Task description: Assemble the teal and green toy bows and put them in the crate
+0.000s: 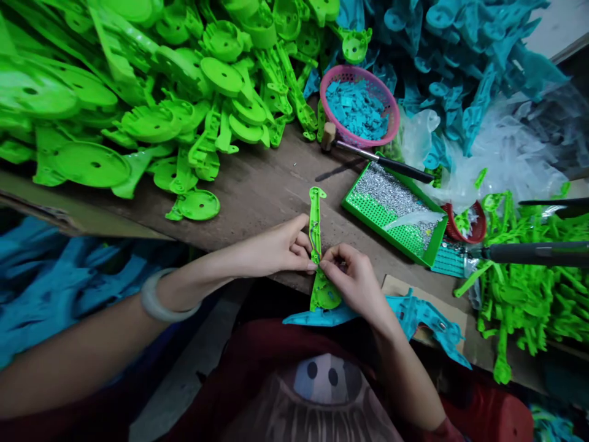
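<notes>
A long green plastic part lies near the table's front edge, its narrow arm pointing away from me and its wide end towards me. Thin dark wires run along its inner channel. My left hand is closed at its left side, thumb and finger pinching near its middle. From the right, my right hand also closes on it, fingertips almost meeting the left ones. Whether a wire is between the fingertips is too small to tell. A blue plastic part lies under the green part's wide end and behind my right wrist.
Green parts are heaped at the left, blue parts at the back right. A pink basket holds blue pieces. Beside it lies a hammer, partly over a green tray of screws. A dark driver-like tool hangs at the right.
</notes>
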A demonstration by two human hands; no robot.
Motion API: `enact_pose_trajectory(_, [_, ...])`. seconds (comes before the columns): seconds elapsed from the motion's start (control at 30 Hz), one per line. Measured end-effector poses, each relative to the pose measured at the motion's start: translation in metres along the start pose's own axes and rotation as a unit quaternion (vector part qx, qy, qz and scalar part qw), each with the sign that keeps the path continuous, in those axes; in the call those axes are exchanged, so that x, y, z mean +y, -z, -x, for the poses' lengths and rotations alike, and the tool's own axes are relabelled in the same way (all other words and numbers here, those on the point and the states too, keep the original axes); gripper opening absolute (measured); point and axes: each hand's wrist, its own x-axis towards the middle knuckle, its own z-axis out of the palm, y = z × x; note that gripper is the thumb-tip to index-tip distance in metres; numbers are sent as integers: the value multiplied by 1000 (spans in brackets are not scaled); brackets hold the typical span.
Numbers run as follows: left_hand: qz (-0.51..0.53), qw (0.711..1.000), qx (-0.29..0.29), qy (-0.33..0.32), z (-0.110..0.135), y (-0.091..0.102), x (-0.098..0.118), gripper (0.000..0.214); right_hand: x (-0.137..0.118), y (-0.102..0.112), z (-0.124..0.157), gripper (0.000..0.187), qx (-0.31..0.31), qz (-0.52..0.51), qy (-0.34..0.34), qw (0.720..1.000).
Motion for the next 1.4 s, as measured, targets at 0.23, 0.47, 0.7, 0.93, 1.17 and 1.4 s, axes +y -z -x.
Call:
enact_pose_trajectory(0.23, [-24, 1000, 4, -6, 2, -2, -1, 42, 6, 2, -1, 10, -10, -52, 10, 999])
enact_pose_trajectory(0.47, [-41, 999, 29, 6, 1, -6, -5, 40, 15, 0, -5, 9, 8, -38, 46, 998])
enact_pose_trajectory(0.7, [-45, 998, -6, 52, 0, -2, 2, 43, 16, -1, -3, 9, 1, -38, 69, 997])
enact_pose_trajectory(0.93, [-43, 998, 21, 44, -2, -5, 2, 46, 20, 1, 5, 10, 13, -18, 112, 994])
enact_pose_trajectory(1.17, [-15, 996, 77, 36, -3, -16, 3, 47, 18, -7, 14, 20, 55, 143, 149, 977])
enact_pose_trajectory(1.4, [3, 994, 88, 62, 0, -18, 8, 43, 19, -15, 28, 34, 57, 350, 202, 913])
